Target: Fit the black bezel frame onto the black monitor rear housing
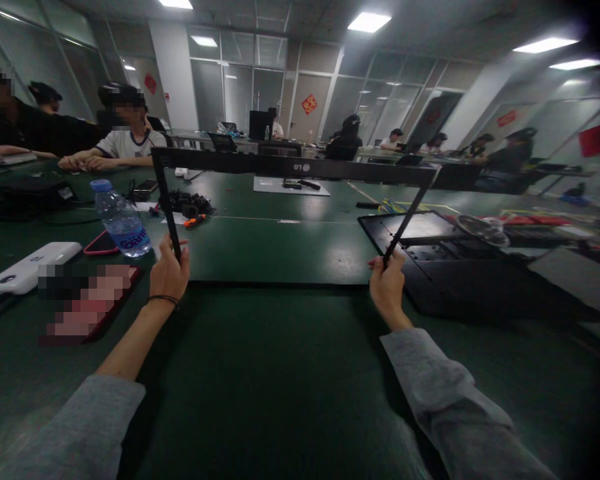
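Observation:
Both of my hands hold a thin black monitor bezel (275, 165) with an LG logo on its far bar, raised over the green table. My left hand (170, 273) is closed around the left side bar. On the right side bar, my right hand (387, 283) is closed in the same way. The middle of the frame is open, and the tabletop shows through it. Right of my right hand lies a black monitor housing panel (445, 267). A clear water bottle (123, 220) with a blue cap stands left of my left hand.
On the green table (280, 387), a white device (35, 267) and a red-edged phone-like slab (93, 303) lie at left. Black cables (187, 202) and an orange tool (195, 221) sit beyond the bottle. A white board (290, 187) bears dark tools. Several people sit farther back.

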